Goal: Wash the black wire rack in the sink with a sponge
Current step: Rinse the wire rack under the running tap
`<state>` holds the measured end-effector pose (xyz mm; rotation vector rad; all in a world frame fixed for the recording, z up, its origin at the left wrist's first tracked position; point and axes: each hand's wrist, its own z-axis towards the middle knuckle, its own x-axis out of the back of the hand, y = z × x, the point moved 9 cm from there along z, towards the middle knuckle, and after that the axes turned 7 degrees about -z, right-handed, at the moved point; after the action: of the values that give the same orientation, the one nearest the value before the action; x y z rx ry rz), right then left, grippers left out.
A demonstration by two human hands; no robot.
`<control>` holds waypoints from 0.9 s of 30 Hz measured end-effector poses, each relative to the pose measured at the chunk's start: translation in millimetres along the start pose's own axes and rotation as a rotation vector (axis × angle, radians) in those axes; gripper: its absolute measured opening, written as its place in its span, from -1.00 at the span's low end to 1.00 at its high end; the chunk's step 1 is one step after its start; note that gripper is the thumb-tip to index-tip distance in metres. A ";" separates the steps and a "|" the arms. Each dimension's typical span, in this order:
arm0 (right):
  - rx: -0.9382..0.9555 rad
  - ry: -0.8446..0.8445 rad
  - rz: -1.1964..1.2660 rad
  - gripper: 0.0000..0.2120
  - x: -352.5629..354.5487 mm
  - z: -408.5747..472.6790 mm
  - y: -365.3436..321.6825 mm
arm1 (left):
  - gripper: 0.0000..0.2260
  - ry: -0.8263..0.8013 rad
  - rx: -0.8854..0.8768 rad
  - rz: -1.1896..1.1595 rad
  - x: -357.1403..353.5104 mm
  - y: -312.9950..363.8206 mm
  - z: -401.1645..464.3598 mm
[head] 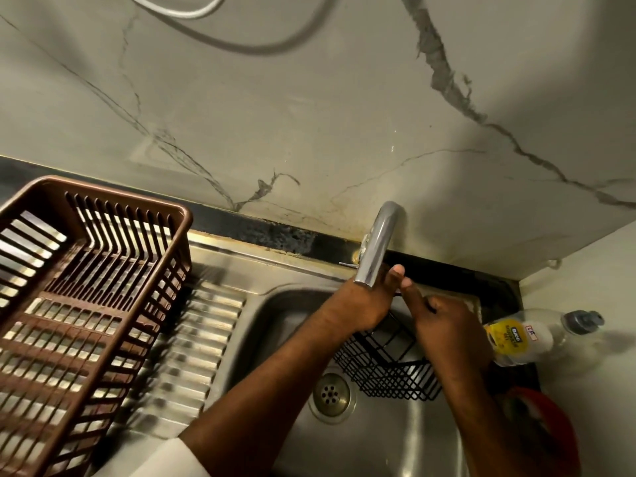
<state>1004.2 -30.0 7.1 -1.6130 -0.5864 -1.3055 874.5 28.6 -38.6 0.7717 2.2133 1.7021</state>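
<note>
The black wire rack stands tilted in the steel sink, just right of the drain. My left hand is under the tap spout and grips the rack's upper edge, thumb up. My right hand covers the rack's right side, fingers curled on it and one finger stretched toward the left thumb. A pale flat patch shows behind the right hand at the sink's far corner. I cannot tell if it is a sponge. No water stream is visible.
A brown plastic dish basket sits on the ribbed drainboard to the left. A clear dish-soap bottle lies on the dark counter at right, a red object below it. The marble wall rises behind the tap.
</note>
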 end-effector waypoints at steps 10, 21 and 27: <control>0.035 -0.023 0.070 -0.29 15.4 -3.2 3.8 | -0.45 -0.310 -0.039 -0.203 4.3 -26.5 -31.4; -0.037 -0.020 0.057 -0.29 4.2 -4.0 5.9 | -0.61 -0.155 0.013 -0.248 7.3 -17.7 -25.4; -0.047 0.013 0.116 -0.29 11.8 -2.6 7.6 | -0.43 -0.209 0.089 -0.223 2.9 -9.6 -5.9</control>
<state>1012.9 -37.8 15.3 -1.6510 -0.4502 -1.2517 866.7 23.6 -45.6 0.6601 2.1521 1.3625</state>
